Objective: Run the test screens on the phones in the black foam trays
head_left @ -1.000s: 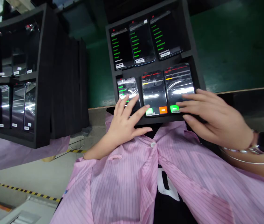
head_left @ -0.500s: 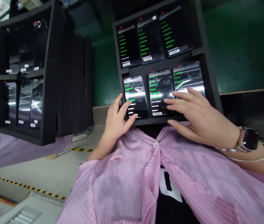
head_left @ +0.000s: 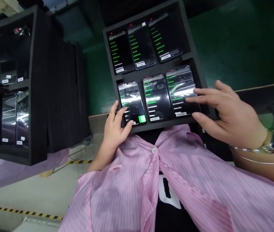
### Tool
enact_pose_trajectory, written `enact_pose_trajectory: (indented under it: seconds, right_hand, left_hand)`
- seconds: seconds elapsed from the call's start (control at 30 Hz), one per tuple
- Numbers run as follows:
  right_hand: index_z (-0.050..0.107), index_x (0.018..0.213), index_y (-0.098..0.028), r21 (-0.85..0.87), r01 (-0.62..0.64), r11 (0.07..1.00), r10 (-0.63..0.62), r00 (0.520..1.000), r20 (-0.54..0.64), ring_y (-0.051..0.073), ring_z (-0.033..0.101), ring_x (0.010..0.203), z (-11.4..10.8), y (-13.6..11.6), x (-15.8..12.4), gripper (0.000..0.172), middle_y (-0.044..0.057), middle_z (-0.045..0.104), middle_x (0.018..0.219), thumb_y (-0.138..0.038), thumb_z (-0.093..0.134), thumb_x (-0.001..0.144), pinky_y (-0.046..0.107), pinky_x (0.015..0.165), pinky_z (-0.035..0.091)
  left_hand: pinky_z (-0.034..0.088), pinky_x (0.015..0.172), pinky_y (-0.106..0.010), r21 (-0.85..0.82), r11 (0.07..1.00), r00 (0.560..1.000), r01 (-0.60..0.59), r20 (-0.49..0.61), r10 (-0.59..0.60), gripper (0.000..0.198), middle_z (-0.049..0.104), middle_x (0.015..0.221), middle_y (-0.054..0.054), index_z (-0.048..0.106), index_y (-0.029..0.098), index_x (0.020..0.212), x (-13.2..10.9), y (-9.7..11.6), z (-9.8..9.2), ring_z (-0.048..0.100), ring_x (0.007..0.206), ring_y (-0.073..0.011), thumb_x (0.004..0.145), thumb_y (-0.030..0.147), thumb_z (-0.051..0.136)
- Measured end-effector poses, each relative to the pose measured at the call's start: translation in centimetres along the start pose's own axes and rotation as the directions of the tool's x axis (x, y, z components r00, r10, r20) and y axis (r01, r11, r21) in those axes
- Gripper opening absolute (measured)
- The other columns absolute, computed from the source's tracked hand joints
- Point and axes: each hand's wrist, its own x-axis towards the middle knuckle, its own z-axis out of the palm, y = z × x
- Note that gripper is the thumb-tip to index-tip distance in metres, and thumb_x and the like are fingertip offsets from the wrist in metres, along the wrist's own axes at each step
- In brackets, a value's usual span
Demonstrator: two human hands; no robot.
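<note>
Resting your left hand [head_left: 114, 127] with loose fingers on the near left phone [head_left: 131, 103], holding nothing, your right hand [head_left: 226, 112] flat and open, fingertips touching the near right phone [head_left: 180, 91], both phones lying in the black tray [head_left: 201, 83] against your pink coat [head_left: 137, 180]

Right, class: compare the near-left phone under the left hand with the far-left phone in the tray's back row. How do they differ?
The near-left phone shows a bright green block at its lower corner; the far-left phone shows only green text lines on black. The near one carries strong white glare; the far one looks dark. The left hand has its fingers on the near one; the far one is untouched. Both lie face up in the black foam tray.
</note>
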Motion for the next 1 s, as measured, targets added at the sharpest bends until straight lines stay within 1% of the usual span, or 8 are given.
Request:
enact_pose_trajectory:
  seconds: [0.2, 0.37, 0.47, 0.6, 0.67, 0.73, 0.87, 1.0]
  right_hand:
    - [0.070, 0.126, -0.017, -0.021, -0.001, 1.000, 0.003, 0.998, 0.068, 0.038, 0.069, 0.131, 1.0, 2.2, -1.4, 0.030, 0.018, 0.077, 0.122, -0.036, 0.061, 0.103, 0.066, 0.125, 0.043]
    - [0.068, 0.132, -0.026, 0.237, -0.119, 0.964, 0.168, 0.966, -0.199, 0.034, 0.063, 0.141, 2.4, 5.3, -2.4, 0.038, 0.016, 0.074, 0.137, -0.029, 0.074, 0.095, 0.057, 0.122, 0.049]
    - [0.060, 0.144, -0.029, 0.498, -0.241, 0.833, 0.378, 0.905, -0.196, 0.032, 0.056, 0.149, 4.5, 7.6, -2.9, 0.051, 0.017, 0.061, 0.156, -0.034, 0.072, 0.095, 0.055, 0.124, 0.047]
    - [0.062, 0.143, -0.027, 0.747, -0.444, 0.495, 0.655, 0.755, 0.015, 0.035, 0.066, 0.137, 6.2, 8.6, -2.4, 0.052, 0.015, 0.066, 0.151, -0.044, 0.070, 0.094, 0.055, 0.114, 0.056]
    - [0.066, 0.142, -0.025, 0.801, -0.487, 0.349, 0.706, 0.699, 0.117, 0.036, 0.072, 0.127, 5.3, 7.9, -1.4, 0.053, 0.014, 0.071, 0.144, -0.045, 0.070, 0.093, 0.056, 0.107, 0.061]
    - [0.069, 0.142, -0.024, 0.818, -0.488, 0.304, 0.684, 0.709, 0.168, 0.037, 0.073, 0.124, 3.3, 6.6, 0.0, 0.052, 0.014, 0.073, 0.139, -0.044, 0.068, 0.093, 0.057, 0.103, 0.062]
    - [0.076, 0.137, -0.025, 0.790, -0.485, 0.375, 0.681, 0.722, 0.120, 0.039, 0.075, 0.119, -2.0, 2.9, 2.6, 0.045, 0.013, 0.077, 0.132, -0.035, 0.070, 0.094, 0.059, 0.099, 0.065]
    - [0.071, 0.145, -0.034, 0.742, -0.461, 0.486, 0.604, 0.791, 0.095, 0.038, 0.077, 0.116, -4.5, -1.0, 2.9, 0.054, 0.007, 0.076, 0.135, -0.023, 0.068, 0.093, 0.058, 0.094, 0.069]
  left_hand:
    - [0.044, 0.127, -0.057, -0.079, 0.997, 0.998, -0.015, -0.058, 0.010, 0.065, 0.044, 0.170, -0.017, 0.048, 0.029, 0.156, -0.1, -0.6, 0.3, 0.044, 0.160, -0.0363, 0.102, 0.061, 0.063]
    - [0.052, 0.120, -0.046, -0.395, 0.919, 0.959, 0.004, -0.260, -0.116, 0.051, 0.048, 0.168, -0.013, 0.046, 0.034, 0.157, -0.4, -3.1, 2.2, 0.058, 0.149, -0.0279, 0.111, 0.057, 0.045]
    - [0.046, 0.128, -0.046, -0.411, 0.901, 0.935, 0.141, -0.243, -0.258, 0.057, 0.052, 0.166, -0.012, 0.049, 0.032, 0.157, -0.4, -4.2, 3.4, 0.056, 0.152, -0.0261, 0.110, 0.063, 0.042]
    - [0.027, 0.139, -0.050, -0.384, 0.888, 0.924, 0.253, -0.176, -0.339, 0.076, 0.054, 0.168, -0.009, 0.055, 0.030, 0.157, -0.1, -3.9, 4.2, 0.036, 0.166, -0.0260, 0.107, 0.077, 0.022]
    - [0.029, 0.140, -0.049, -0.445, 0.857, 0.918, 0.260, -0.159, -0.362, 0.083, 0.056, 0.167, -0.005, 0.056, 0.032, 0.157, 0.3, -2.8, 3.8, 0.033, 0.168, -0.0245, 0.106, 0.078, 0.010]
    - [0.040, 0.135, -0.047, -0.566, 0.781, 0.917, 0.263, -0.105, -0.385, 0.081, 0.060, 0.163, -0.003, 0.053, 0.035, 0.160, 0.9, -1.1, 2.8, 0.043, 0.163, -0.0237, 0.107, 0.076, 0.007]
    - [0.055, 0.124, -0.049, -0.760, 0.609, 0.905, 0.228, -0.065, -0.420, 0.060, 0.066, 0.157, -0.004, 0.055, 0.032, 0.158, 2.3, 1.8, -0.4, 0.064, 0.147, -0.0286, 0.110, 0.065, 0.040]
    - [0.060, 0.116, -0.050, -0.772, 0.607, 0.920, 0.190, -0.077, -0.384, 0.062, 0.072, 0.149, -0.004, 0.059, 0.035, 0.154, 2.0, 0.8, -1.5, 0.070, 0.139, -0.0321, 0.098, 0.060, 0.066]
